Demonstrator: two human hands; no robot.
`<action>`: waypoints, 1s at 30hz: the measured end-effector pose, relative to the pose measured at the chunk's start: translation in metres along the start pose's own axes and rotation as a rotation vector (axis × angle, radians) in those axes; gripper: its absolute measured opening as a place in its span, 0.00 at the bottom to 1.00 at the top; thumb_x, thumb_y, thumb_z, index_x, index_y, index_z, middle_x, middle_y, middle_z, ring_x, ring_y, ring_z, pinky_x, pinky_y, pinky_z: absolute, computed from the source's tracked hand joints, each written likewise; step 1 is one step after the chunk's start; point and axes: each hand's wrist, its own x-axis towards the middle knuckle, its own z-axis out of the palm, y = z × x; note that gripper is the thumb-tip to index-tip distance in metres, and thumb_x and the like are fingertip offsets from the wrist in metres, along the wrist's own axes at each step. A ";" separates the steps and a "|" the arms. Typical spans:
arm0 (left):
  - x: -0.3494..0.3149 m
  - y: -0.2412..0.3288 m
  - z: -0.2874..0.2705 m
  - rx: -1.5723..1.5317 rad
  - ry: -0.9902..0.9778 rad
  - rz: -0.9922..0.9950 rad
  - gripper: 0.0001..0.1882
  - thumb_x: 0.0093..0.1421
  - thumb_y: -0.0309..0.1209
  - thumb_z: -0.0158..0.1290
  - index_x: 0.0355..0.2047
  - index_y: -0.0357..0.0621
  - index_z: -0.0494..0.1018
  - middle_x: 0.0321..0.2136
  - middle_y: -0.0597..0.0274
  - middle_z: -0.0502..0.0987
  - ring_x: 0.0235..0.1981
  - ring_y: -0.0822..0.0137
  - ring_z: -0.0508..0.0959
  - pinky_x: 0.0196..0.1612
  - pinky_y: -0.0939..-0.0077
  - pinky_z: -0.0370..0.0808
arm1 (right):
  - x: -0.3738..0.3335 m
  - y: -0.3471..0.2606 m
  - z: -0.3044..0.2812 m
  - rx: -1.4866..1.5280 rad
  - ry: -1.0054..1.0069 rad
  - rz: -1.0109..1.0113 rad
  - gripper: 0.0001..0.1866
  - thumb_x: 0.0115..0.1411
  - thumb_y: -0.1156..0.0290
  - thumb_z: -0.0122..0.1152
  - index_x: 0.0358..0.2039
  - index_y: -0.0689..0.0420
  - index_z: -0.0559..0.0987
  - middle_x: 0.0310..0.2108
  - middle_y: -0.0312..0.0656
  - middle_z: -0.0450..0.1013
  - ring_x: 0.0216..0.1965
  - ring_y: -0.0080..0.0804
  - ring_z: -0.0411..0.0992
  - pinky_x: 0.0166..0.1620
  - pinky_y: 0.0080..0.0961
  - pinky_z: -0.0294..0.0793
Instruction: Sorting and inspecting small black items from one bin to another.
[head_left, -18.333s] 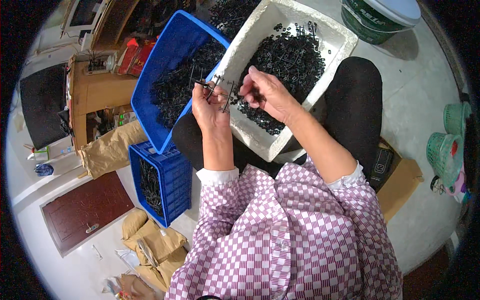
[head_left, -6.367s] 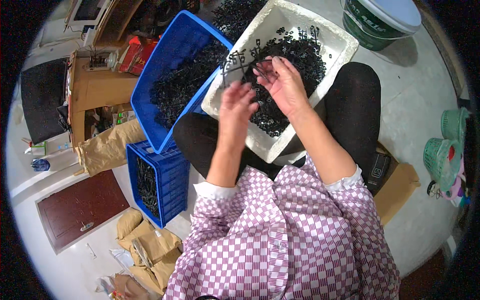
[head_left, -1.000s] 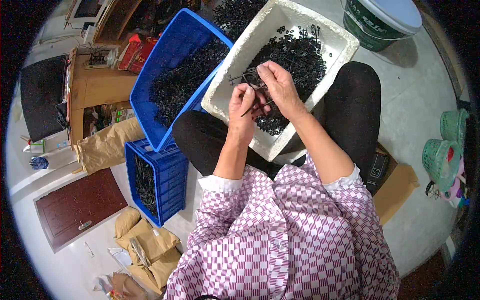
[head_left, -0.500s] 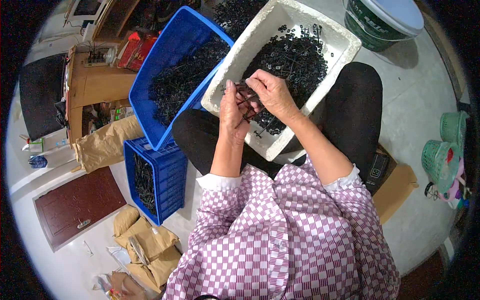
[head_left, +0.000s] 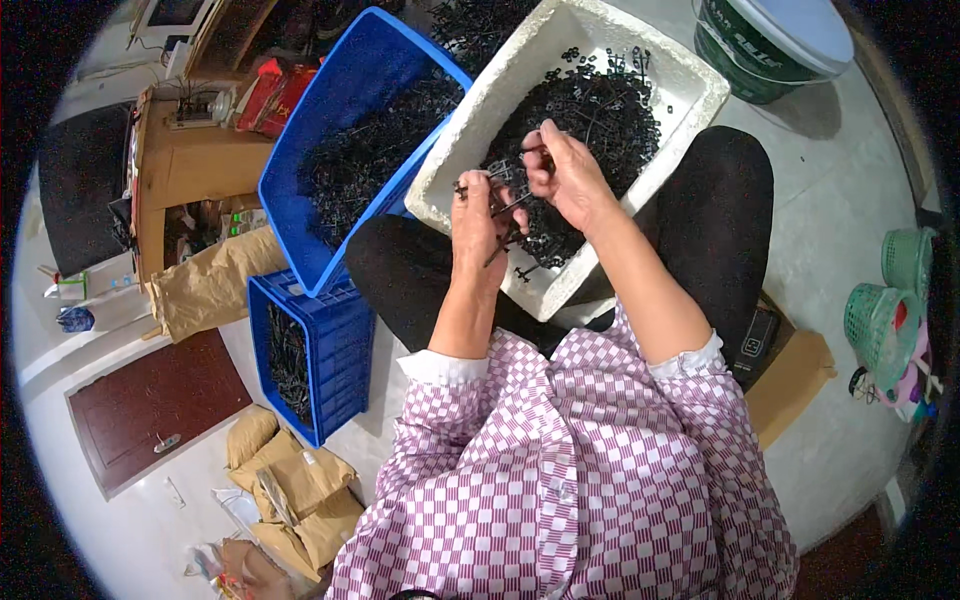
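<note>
A white foam box sits between my legs, heaped with small black plastic parts, some square-ended, some thin and rod-like. Over its near left side, my left hand is closed around several thin black plastic pieces that stick out past the fingers. Just to the right, my right hand hovers above the heap with its fingers curled and thumb against the forefinger. Something small and dark shows at its fingertips, too small to make out. The two hands are apart.
Left of the foam box, a tilted blue crate holds more black parts; a second blue crate stands below it. Brown paper sacks lie at the lower left. A green bucket stands far right, with green baskets near the right edge.
My right hand has drawn away to the right from my left hand, which it was touching. The left hand has shifted slightly right and still holds the black pieces.
</note>
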 end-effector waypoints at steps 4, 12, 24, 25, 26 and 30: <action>0.004 -0.003 -0.002 0.061 -0.109 0.142 0.13 0.61 0.43 0.42 0.30 0.47 0.61 0.19 0.65 0.66 0.14 0.72 0.68 0.15 0.80 0.67 | -0.006 0.005 0.012 -0.359 -0.145 -0.068 0.11 0.59 0.60 0.50 0.27 0.54 0.71 0.19 0.28 0.63 0.19 0.13 0.58 0.22 0.12 0.58; 0.006 -0.011 0.001 0.234 -0.108 0.170 0.14 0.61 0.43 0.42 0.27 0.45 0.62 0.18 0.67 0.66 0.14 0.75 0.66 0.16 0.83 0.66 | -0.001 0.016 0.006 -0.497 -0.150 -0.281 0.10 0.58 0.62 0.50 0.27 0.55 0.70 0.22 0.29 0.65 0.23 0.14 0.61 0.24 0.11 0.58; -0.013 -0.001 0.007 0.113 -0.111 -0.051 0.12 0.62 0.41 0.41 0.29 0.47 0.62 0.19 0.64 0.67 0.13 0.72 0.67 0.15 0.79 0.67 | 0.004 0.005 -0.002 -0.009 -0.018 -0.033 0.09 0.59 0.62 0.48 0.27 0.53 0.70 0.24 0.30 0.66 0.23 0.16 0.61 0.23 0.13 0.58; -0.007 0.004 0.004 0.060 -0.106 -0.040 0.12 0.62 0.41 0.41 0.29 0.47 0.62 0.19 0.64 0.67 0.13 0.72 0.67 0.15 0.79 0.68 | 0.000 0.005 0.002 -0.032 -0.057 0.023 0.10 0.60 0.62 0.48 0.27 0.53 0.70 0.23 0.30 0.66 0.23 0.16 0.61 0.23 0.13 0.57; -0.001 0.009 0.001 0.006 -0.101 -0.029 0.11 0.62 0.41 0.41 0.29 0.47 0.62 0.19 0.64 0.67 0.13 0.71 0.67 0.15 0.79 0.68 | -0.004 0.004 0.004 -0.034 -0.059 0.024 0.10 0.60 0.62 0.48 0.27 0.53 0.70 0.23 0.30 0.66 0.23 0.16 0.61 0.23 0.13 0.57; 0.008 0.021 -0.005 -0.044 -0.048 0.000 0.11 0.62 0.41 0.41 0.29 0.47 0.61 0.19 0.64 0.67 0.14 0.71 0.68 0.15 0.79 0.68 | -0.014 0.000 0.015 -0.214 -0.155 0.045 0.10 0.60 0.61 0.48 0.27 0.53 0.70 0.23 0.30 0.65 0.22 0.15 0.60 0.21 0.10 0.55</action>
